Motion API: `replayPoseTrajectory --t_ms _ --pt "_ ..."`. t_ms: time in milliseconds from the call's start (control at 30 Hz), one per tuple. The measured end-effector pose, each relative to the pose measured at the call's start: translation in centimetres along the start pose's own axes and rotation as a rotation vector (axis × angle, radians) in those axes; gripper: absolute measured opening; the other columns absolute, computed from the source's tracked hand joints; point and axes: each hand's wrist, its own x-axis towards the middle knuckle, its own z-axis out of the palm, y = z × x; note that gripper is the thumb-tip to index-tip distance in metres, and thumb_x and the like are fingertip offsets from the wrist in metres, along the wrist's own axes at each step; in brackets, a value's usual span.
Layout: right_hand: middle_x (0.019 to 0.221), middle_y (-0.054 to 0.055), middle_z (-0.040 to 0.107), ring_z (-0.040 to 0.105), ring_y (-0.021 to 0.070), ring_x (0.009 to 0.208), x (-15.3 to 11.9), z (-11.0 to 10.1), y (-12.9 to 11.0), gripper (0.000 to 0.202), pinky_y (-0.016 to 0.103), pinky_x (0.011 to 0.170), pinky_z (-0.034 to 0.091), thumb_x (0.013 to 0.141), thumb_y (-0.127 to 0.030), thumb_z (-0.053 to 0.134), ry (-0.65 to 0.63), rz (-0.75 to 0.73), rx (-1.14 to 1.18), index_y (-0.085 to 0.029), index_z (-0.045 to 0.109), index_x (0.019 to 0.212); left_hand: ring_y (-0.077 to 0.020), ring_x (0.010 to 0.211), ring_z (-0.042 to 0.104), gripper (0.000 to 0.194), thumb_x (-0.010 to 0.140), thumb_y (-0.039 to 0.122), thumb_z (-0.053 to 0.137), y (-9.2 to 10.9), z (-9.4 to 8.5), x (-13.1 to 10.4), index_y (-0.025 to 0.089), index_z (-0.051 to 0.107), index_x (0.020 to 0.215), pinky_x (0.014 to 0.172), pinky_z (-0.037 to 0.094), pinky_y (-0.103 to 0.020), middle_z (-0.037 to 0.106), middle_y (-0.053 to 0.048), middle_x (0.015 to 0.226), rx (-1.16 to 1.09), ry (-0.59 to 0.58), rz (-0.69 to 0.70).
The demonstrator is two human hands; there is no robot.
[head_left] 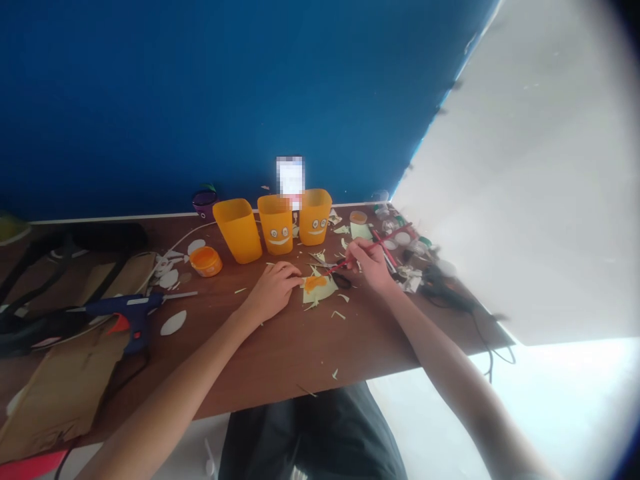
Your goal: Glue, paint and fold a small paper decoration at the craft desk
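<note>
My right hand [367,259] pinches a thin red paintbrush [336,267], its tip at a small pale yellow paper [320,293]. Orange paint [315,283] is spread on the upper part of that paper. On the left, my left hand [274,291] rests on the table with fingers stretched out, fingertips at the paper's left edge. Scissors [342,280] with dark handles lie just behind the paper, partly hidden. An open jar of orange paint [205,261] stands to the left of my left hand.
Three yellow cups stand at the back: a plain one [239,233] and two with faces [277,227] [315,220]. A blue glue gun [133,313] lies at left by cardboard [75,380]. Paper scraps [339,315] surround the work. Clutter with a cable [450,290] fills the right.
</note>
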Motion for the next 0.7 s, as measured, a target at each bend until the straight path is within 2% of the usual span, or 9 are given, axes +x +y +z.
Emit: replayPoseTrajectory --t_ms 233,333,567,700 --pt "0.052 -0.003 0.051 0.045 0.0091 0.043 0.30 -0.69 0.29 0.039 0.022 0.039 0.032 0.087 -0.053 0.059 0.114 -0.021 0.005 -0.020 0.056 0.066 -0.0266 0.115 0.051 0.032 0.094 0.021 0.042 0.68 0.14 0.05 0.023 0.072 0.103 0.094 0.040 -0.046 0.069 -0.008 0.111 0.004 0.024 -0.006" --pt "0.051 -0.003 0.049 0.043 0.0087 0.042 0.34 -0.96 0.12 0.040 0.022 0.038 0.029 0.087 -0.052 0.059 0.144 -0.031 -0.001 -0.020 0.055 0.065 -0.0254 0.112 0.052 0.033 0.098 0.028 0.039 0.61 0.34 0.07 0.022 0.071 0.100 0.092 0.039 -0.043 0.070 -0.007 0.108 0.006 0.028 -0.004" --pt "0.054 -0.003 0.050 0.045 0.0083 0.045 0.26 -0.83 0.30 0.038 0.022 0.041 0.028 0.089 -0.050 0.058 0.049 -0.006 -0.019 -0.019 0.056 0.067 -0.0227 0.102 0.056 0.027 0.099 0.030 0.041 -0.10 0.73 0.17 0.020 0.067 0.096 0.088 0.040 -0.038 0.069 -0.006 0.103 -0.020 0.043 -0.047" --pt "0.052 -0.003 0.050 0.045 0.0084 0.044 0.24 -0.80 0.42 0.039 0.022 0.041 0.029 0.089 -0.051 0.057 0.041 -0.005 -0.037 -0.019 0.056 0.067 -0.0215 0.094 0.056 0.030 0.099 0.031 0.037 0.11 0.48 0.17 0.020 0.063 0.091 0.084 0.040 -0.036 0.067 -0.006 0.092 -0.029 0.095 -0.101"
